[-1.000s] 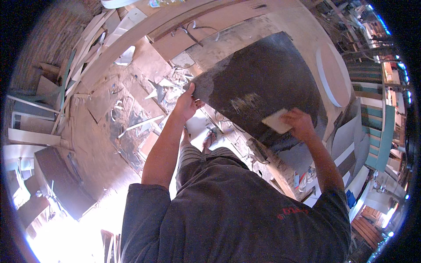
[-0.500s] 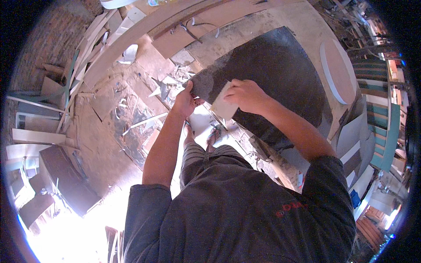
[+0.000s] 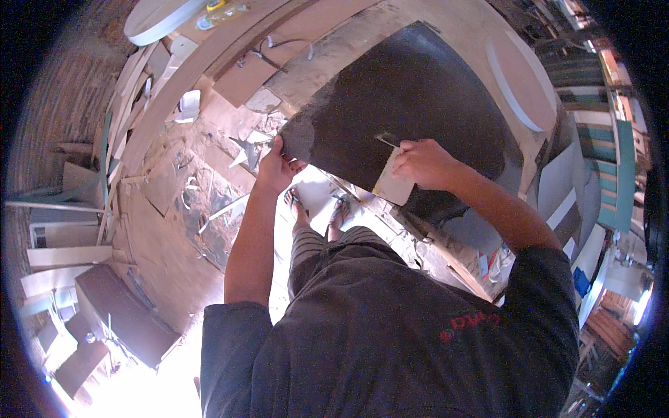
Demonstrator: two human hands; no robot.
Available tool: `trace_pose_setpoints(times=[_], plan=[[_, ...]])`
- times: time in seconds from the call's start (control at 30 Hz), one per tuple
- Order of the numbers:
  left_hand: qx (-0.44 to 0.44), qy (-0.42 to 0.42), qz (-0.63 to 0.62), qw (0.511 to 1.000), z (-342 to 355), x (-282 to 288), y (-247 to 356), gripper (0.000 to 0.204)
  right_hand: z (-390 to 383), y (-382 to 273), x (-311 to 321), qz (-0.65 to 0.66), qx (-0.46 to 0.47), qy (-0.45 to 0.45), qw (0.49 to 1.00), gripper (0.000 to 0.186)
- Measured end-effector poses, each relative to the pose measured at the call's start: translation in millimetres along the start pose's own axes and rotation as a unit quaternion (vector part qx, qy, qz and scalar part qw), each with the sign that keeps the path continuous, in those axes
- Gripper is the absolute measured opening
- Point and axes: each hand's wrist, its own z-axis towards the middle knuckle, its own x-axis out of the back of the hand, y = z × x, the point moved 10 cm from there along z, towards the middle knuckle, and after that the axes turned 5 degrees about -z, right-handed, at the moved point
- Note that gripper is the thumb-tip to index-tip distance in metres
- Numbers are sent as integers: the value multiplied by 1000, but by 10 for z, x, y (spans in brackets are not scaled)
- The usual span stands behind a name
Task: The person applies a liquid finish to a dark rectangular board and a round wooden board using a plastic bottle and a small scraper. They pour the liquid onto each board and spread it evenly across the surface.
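Observation:
A large dark sheet (image 3: 418,90) lies on the work table in front of me. Most of its surface looks dark and wet, with a duller grey patch at the left corner. My left hand (image 3: 279,168) pinches that corner, thumb on top and fingers beneath the edge. In my right hand (image 3: 426,164) is a cream-coloured notched spreader (image 3: 394,184) with a toothed left edge, held over the sheet's near edge. A short pale streak (image 3: 387,141) shows on the sheet just beyond the spreader.
An oval board with a white rim (image 3: 519,83) rests at the table's right. Another white-edged round piece (image 3: 164,19) and a clear bottle (image 3: 221,14) are at the far left. Scraps and offcuts (image 3: 244,153) litter the floor at left. A dark box-like piece (image 3: 125,313) stands lower left.
My right hand has moved the spreader to the right along the sheet's near edge, away from my left hand. The left hand keeps its hold on the corner. The whole view has shifted a little.

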Motion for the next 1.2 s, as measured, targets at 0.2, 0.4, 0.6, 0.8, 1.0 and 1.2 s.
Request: trace_pose_setpoints(times=[0.2, 0.4, 0.6, 0.8, 1.0, 1.2], plan=[[9, 6, 7, 1000, -11, 7, -4, 49, -530, 157, -223, 42, -47, -35, 997, 44], [14, 3, 6, 1000, -66, -14, 14, 49, -1092, 378, -60, 27, -193, 147, 970, 49], [22, 11, 34, 999, -99, -32, 12, 51, -1778, 354, -846, 78, -231, 126, 962, 52], [14, -5, 39, 999, -85, 20, 27, 51, -1816, 1017, -72, 41, -314, 71, 946, 51], [17, 47, 62, 997, -129, -25, 45, 52, -71, 895, 345, 29, -127, 194, 972, 42], [-5, 12, 74, 997, -142, -120, 137, 51, 549, 898, 178, 5, -115, 97, 989, 26]])
